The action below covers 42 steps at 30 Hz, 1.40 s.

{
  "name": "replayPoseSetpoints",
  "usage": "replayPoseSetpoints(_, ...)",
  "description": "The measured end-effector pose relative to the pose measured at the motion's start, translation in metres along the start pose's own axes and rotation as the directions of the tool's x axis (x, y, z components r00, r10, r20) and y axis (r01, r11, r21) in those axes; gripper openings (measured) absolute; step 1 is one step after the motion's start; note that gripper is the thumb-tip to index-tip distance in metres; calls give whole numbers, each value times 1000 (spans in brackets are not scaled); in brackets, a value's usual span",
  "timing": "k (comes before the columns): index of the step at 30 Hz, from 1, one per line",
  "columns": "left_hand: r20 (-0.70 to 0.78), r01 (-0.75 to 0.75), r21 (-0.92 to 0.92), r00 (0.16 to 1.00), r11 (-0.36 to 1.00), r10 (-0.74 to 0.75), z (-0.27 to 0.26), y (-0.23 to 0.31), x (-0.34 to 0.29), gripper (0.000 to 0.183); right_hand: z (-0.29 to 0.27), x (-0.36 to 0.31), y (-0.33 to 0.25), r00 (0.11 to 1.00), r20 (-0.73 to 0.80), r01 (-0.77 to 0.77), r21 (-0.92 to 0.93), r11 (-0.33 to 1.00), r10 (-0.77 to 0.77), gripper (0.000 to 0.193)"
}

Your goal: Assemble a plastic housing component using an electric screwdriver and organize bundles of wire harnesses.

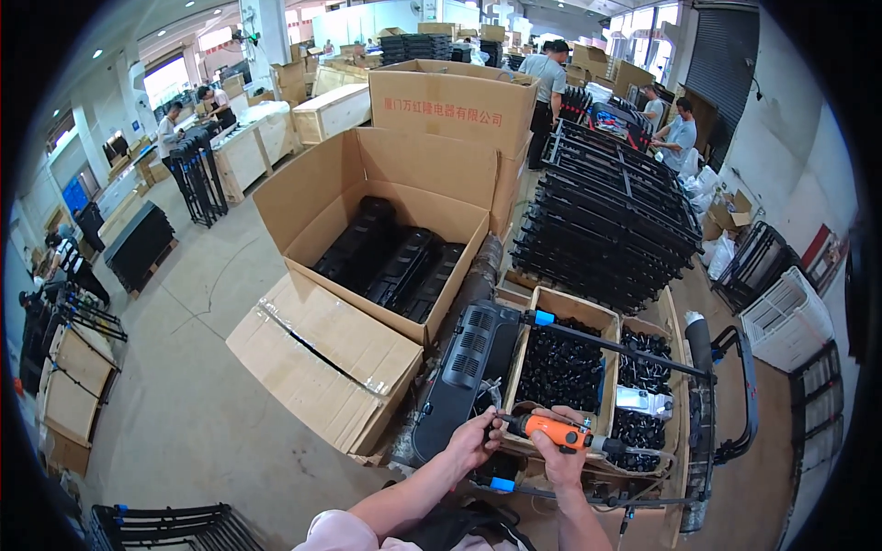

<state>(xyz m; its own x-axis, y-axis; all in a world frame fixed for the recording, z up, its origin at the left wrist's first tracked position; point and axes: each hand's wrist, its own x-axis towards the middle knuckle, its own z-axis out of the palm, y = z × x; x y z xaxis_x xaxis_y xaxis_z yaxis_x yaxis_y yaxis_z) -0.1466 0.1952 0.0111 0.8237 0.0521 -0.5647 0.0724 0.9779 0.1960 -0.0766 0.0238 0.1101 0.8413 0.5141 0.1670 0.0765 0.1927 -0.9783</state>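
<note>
My right hand (561, 464) is wrapped round an orange and black power screwdriver (554, 430), held level with its nose toward the left. A thin hose trails from its rear end. At the tool's tip, my left hand (473, 441) is closed in a pinch; what its fingers hold is too small to make out. Just beyond the left hand lies a long black plastic housing (470, 354) with vent slots. A black metal frame (634, 353) with blue pieces at its corners spans the bench beneath and around the tool.
Wooden bins hold many small black parts (562, 367) and screws (638, 429). An open carton (367, 317) with black housings stands ahead, a closed carton (322, 367) before it. Stacked black frames (606, 216) rise at the far right. Several people work farther off.
</note>
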Motion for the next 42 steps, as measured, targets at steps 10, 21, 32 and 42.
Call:
replayPoseSetpoints(10,129,44,-225,992,973,-15,-18,62,12,24,59,42,11,999,-21,-40,-100,994,38,57)
replayPoseSetpoints(21,175,118,-312,982,943,-65,-37,93,12,25,99,74,22,993,57,-80,-291,953,101,55)
replayPoseSetpoints(32,36,-48,-130,998,990,53,-51,95,13,29,157,130,41,976,99,-146,-355,923,192,57)
replayPoseSetpoints(42,-11,-87,-55,996,995,86,-53,90,28,27,170,150,49,960,157,-149,-418,896,233,53)
